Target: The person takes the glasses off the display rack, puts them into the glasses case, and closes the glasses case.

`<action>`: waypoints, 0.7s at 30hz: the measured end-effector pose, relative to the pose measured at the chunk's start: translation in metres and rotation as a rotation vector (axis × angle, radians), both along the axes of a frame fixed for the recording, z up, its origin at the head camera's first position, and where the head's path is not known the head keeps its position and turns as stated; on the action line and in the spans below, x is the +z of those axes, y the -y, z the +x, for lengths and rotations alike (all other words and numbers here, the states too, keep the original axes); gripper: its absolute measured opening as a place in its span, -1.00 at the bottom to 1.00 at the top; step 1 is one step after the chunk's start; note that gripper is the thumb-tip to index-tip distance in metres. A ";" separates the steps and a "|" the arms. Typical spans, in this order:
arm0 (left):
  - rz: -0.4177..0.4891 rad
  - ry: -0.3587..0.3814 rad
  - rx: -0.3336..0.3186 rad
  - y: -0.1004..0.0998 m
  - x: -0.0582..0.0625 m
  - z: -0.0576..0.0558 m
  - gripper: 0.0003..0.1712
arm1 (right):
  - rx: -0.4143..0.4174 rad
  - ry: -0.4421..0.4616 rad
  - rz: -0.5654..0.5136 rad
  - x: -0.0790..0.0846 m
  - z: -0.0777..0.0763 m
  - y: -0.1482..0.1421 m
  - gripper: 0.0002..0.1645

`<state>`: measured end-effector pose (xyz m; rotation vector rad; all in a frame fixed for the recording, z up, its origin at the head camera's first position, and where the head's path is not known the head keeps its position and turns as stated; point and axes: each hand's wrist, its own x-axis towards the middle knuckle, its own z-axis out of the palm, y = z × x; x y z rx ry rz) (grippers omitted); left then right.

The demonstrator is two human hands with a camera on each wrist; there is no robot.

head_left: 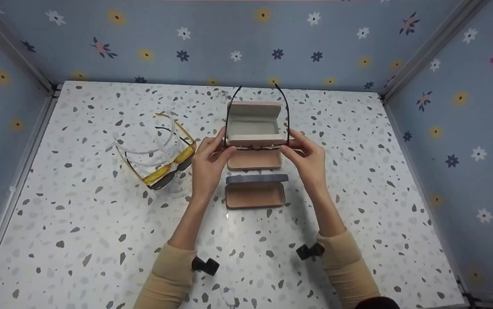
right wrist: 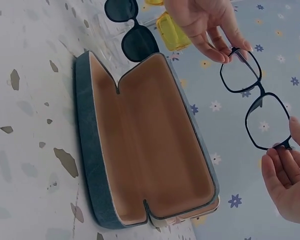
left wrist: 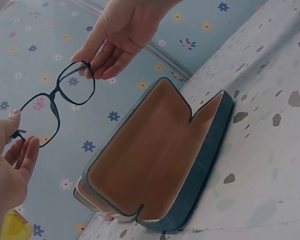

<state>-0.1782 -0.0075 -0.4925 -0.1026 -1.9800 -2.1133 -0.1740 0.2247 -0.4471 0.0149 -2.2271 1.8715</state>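
Observation:
Both hands hold a pair of dark-framed eyeglasses [left wrist: 53, 98] up above the cases, temples unfolded and pointing away. My left hand [head_left: 207, 167] pinches the left end of the frame between thumb and fingers. At the opposite end, my right hand [head_left: 309, 161] pinches the frame the same way. Beneath the glasses in the head view lies a tan-lined case [head_left: 254, 161], partly hidden by them. Farther back, a pale pink case [head_left: 253, 126] with grey lining stands with its lid up. Nearest the body is a blue case [right wrist: 92, 150], also with its lid up and a tan inside.
Left of the left hand, several glasses lie nested together: yellow-framed glasses [head_left: 157, 174], dark sunglasses [right wrist: 140, 42] and clear glasses [head_left: 147, 151]. The white speckled table [head_left: 79, 240] is bounded by flowered wall panels [head_left: 229, 38] at the back and sides.

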 end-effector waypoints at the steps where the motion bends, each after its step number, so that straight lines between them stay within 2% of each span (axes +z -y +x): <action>1: 0.007 -0.003 -0.002 -0.001 -0.001 0.001 -0.37 | -0.004 0.000 0.004 -0.004 -0.001 -0.002 -0.43; 5: 0.019 -0.012 -0.001 -0.004 -0.004 0.003 -0.39 | -0.019 -0.002 0.006 -0.019 -0.004 -0.009 -0.42; 9: 0.027 -0.016 0.012 -0.005 -0.008 0.007 -0.39 | -0.015 -0.020 -0.005 -0.026 -0.003 -0.010 -0.42; 21: 0.058 -0.009 0.023 -0.008 -0.011 0.016 -0.40 | -0.015 -0.093 0.003 -0.032 0.008 -0.010 -0.44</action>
